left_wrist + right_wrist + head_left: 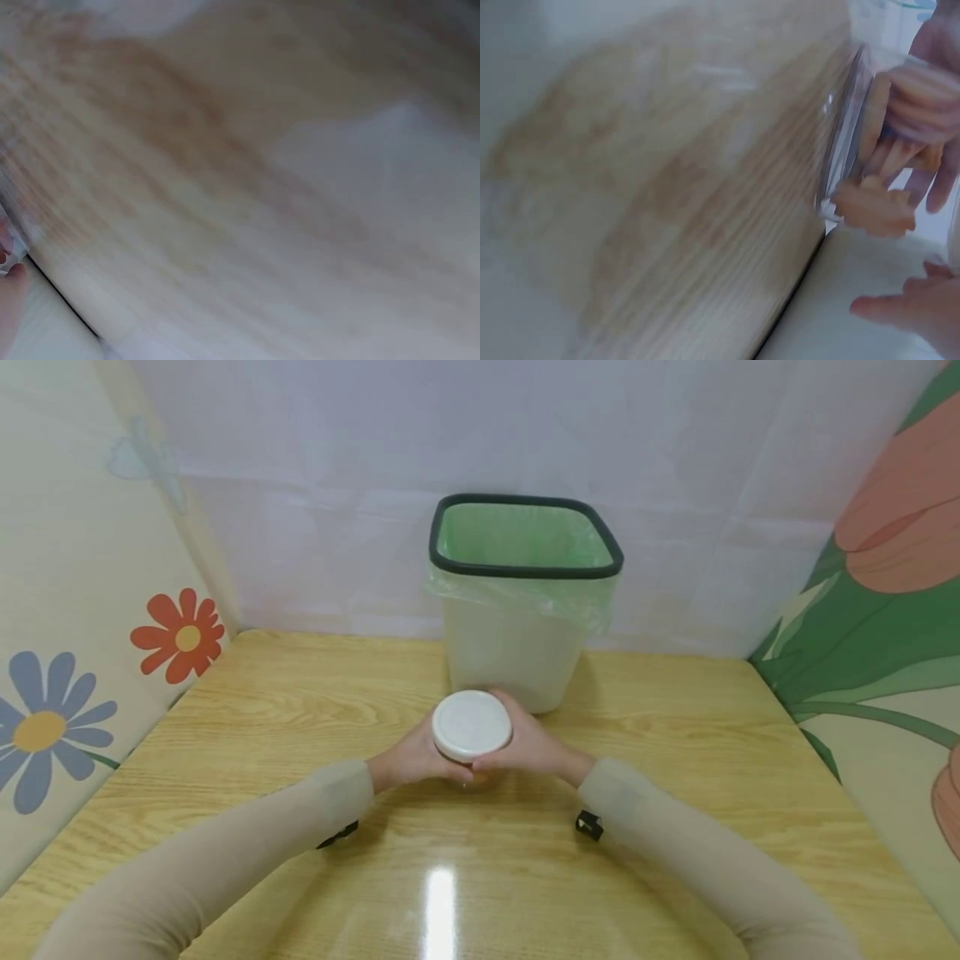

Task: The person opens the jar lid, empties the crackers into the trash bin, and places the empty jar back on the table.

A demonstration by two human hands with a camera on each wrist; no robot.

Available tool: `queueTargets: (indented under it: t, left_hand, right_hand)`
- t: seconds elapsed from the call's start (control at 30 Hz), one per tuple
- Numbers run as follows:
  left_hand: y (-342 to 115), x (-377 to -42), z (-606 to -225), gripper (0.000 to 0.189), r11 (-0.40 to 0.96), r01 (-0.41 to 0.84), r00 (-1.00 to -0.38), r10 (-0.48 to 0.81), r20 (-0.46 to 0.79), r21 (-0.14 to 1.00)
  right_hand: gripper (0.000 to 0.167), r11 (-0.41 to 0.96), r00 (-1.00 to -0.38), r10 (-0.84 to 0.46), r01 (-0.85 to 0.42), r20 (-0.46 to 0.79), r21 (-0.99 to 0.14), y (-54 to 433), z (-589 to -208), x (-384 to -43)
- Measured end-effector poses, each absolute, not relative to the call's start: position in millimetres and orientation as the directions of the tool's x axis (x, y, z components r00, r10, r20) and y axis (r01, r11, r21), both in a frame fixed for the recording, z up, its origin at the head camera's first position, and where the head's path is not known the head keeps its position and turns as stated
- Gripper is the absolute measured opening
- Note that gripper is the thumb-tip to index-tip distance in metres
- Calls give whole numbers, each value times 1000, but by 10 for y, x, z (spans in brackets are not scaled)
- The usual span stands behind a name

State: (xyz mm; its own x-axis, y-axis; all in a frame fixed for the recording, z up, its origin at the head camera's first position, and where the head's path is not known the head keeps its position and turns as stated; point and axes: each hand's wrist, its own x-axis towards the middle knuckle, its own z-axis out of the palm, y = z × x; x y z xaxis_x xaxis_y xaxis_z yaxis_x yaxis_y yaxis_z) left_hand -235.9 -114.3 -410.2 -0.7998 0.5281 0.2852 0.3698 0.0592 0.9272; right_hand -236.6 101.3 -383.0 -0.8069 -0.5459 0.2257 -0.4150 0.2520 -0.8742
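Note:
A clear jar with a round white lid (471, 725) is between my two hands, in front of the bin. My left hand (415, 753) grips it from the left side, while my right hand (534, 742) is curled round its right side. Both thumbs meet at the near side, just under the lid. In the right wrist view the clear wall of the jar (845, 142) shows at the right, with brown scalloped biscuit-like pieces (876, 208) inside. Only a fingertip (10, 300) and a sliver of the jar enter the left wrist view.
Right behind the hands stands a pale bin (510, 647) with a black rim and a green liner bag. The wooden table (315, 693) backs onto a white cloth (337, 543). Flower-printed panels (67, 568) border the left and right sides.

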Motion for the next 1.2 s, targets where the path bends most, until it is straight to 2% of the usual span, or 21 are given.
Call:
queueTargets:
  t: [0.73,0.87,0.97,1.0,1.2]
  left_hand:
    - [-1143,-2363,-4108,106,87,395,-792,537,291,915]
    - [-1152,-2371,-4133,107,87,375,-796,541,273,923]
    - [-1150,-2370,-4138,107,78,364,-796,543,267,928]
    - [-1151,-2370,-4137,108,75,365,-795,544,269,928]
    - [-1166,-2375,-4125,106,58,365,-784,557,273,929]
  right_hand:
    - [103,254,-745,-637,-447,199,-858,1103,-3880,-2547]
    - [122,257,-730,-651,-470,208,-844,1122,-3882,-2540]
    - [141,291,-745,-635,-475,203,-831,1137,-3883,-2480]
    - [142,309,-758,-621,-470,199,-827,1139,-3886,-2450]
    - [126,356,-834,-533,-374,142,-856,1122,-3865,-2249]
